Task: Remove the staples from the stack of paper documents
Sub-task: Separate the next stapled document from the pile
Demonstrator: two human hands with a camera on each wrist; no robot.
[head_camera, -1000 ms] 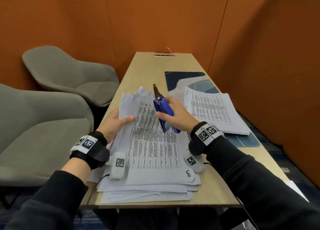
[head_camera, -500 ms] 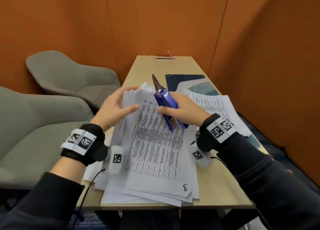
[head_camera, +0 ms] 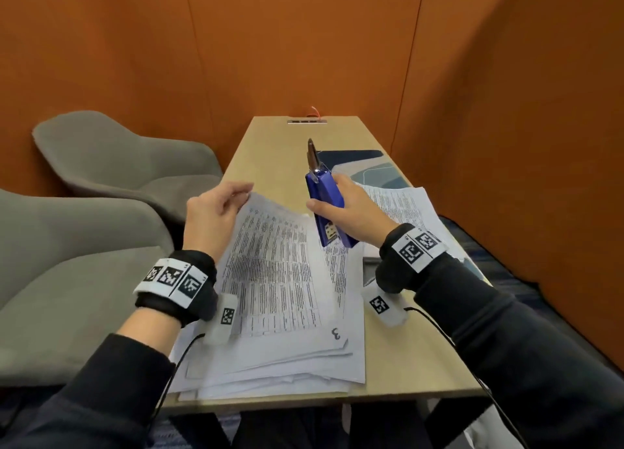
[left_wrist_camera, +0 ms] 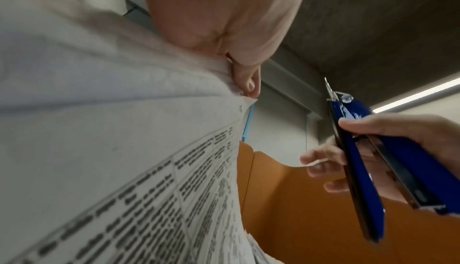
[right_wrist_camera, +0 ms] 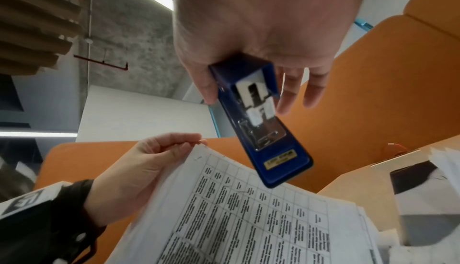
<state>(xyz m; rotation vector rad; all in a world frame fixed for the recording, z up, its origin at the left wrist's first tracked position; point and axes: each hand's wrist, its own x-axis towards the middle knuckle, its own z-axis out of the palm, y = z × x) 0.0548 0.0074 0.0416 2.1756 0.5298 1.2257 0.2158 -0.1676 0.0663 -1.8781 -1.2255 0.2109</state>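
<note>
My left hand (head_camera: 216, 209) pinches the far left corner of the top printed document (head_camera: 273, 266) and holds that corner raised off the paper stack (head_camera: 287, 364). A small staple (right_wrist_camera: 198, 158) sits in that corner just below the pinching fingertips (right_wrist_camera: 199, 140). My right hand (head_camera: 351, 212) grips a blue stapler (head_camera: 326, 209), its metal staple-remover tip (head_camera: 311, 155) pointing up and away, above and to the right of the lifted corner. In the left wrist view the stapler (left_wrist_camera: 368, 160) hangs apart from the paper corner (left_wrist_camera: 246, 99).
A second pile of printed sheets (head_camera: 405, 209) lies at the right on a dark blue mat (head_camera: 368, 165). The wooden table (head_camera: 277, 158) runs to an orange wall, with a power slot (head_camera: 307, 121) at its far end. Two grey chairs (head_camera: 111, 151) stand left.
My left hand went from resting on the stack's left edge to pinching the top document's far corner and lifting it. The right hand raised the stapler and moved it slightly right.
</note>
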